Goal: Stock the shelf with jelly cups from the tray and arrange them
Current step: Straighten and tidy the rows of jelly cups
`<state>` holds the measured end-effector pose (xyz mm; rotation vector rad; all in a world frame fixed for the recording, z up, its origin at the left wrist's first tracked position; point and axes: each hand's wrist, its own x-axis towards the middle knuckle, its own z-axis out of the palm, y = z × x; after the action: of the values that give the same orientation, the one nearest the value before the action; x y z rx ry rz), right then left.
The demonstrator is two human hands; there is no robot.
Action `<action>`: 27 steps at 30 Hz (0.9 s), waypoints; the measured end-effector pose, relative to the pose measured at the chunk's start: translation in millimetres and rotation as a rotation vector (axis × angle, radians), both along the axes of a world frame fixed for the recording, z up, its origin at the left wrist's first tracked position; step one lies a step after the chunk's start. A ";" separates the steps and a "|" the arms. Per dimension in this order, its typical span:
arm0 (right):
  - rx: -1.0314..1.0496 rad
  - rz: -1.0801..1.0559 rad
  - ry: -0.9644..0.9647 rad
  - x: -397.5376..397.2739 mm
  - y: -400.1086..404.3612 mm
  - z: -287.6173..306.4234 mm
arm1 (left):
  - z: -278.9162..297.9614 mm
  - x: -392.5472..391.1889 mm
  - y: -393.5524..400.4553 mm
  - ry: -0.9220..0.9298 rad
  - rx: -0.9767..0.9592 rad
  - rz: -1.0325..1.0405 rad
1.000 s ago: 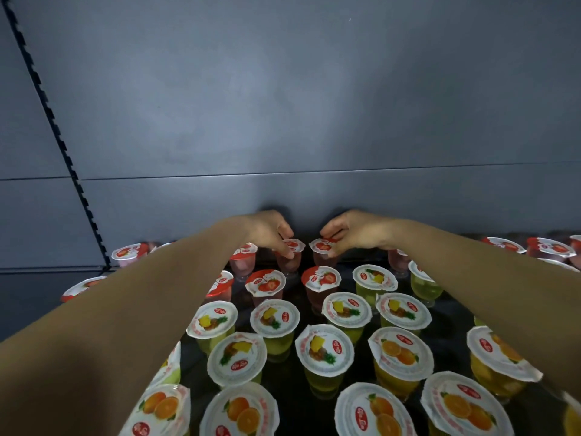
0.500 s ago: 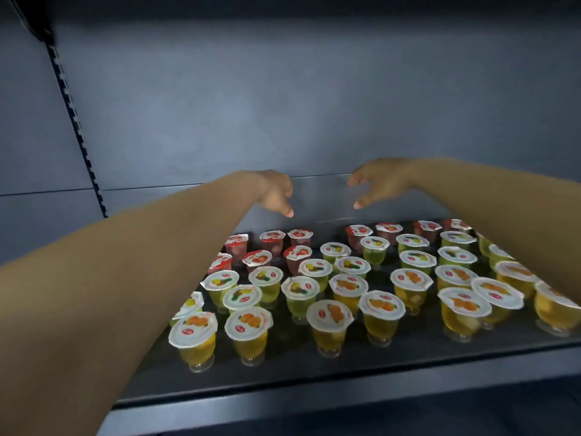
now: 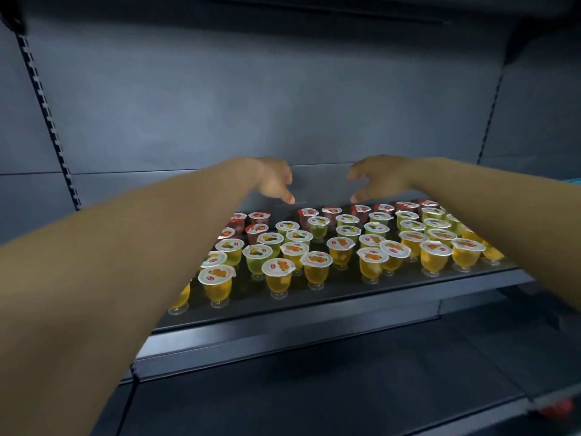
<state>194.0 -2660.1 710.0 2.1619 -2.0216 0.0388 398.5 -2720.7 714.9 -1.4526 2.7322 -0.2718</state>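
Both hands, left hand (image 3: 275, 180) and right hand (image 3: 379, 179), hover empty with fingers loosely curled above the shelf's (image 3: 314, 313) rear rows. Jelly cups (image 3: 314, 262) stand upright there. Recommendation: pinch lids lightly, straighten uneven rows without toppling neighbours.

The jelly cups (image 3: 314, 269) stand upright in loose rows on the dark shelf (image 3: 283, 313), each a small clear footed cup sealed with a white foil lid printed with fruit. Yellow-orange cups (image 3: 217, 283) fill the front rows, green ones (image 3: 318, 227) sit in the middle, and red ones (image 3: 307, 217) line the back near the rear panel. Most stand just beside one another, some with lids touching, and the rows run somewhat unevenly across the shelf from left to right.
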 end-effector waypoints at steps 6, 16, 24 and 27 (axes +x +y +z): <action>0.012 -0.022 -0.015 -19.0 1.5 3.4 | 2.9 -17.3 3.4 0.007 0.008 -0.003; 0.033 0.098 -0.008 -74.9 -44.4 -4.1 | -7.3 -65.7 -27.8 0.131 0.072 0.095; 0.112 0.236 -0.198 -119.5 -119.1 -27.8 | -34.0 -101.5 -80.2 0.260 0.114 0.272; 0.137 0.232 -0.299 -122.6 -153.7 -40.0 | -43.5 -105.0 -107.5 0.285 0.139 0.308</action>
<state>71.3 -2813.8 670.0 2.6036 -1.9552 0.2788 293.5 -2828.2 671.4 -1.9683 2.6007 0.1449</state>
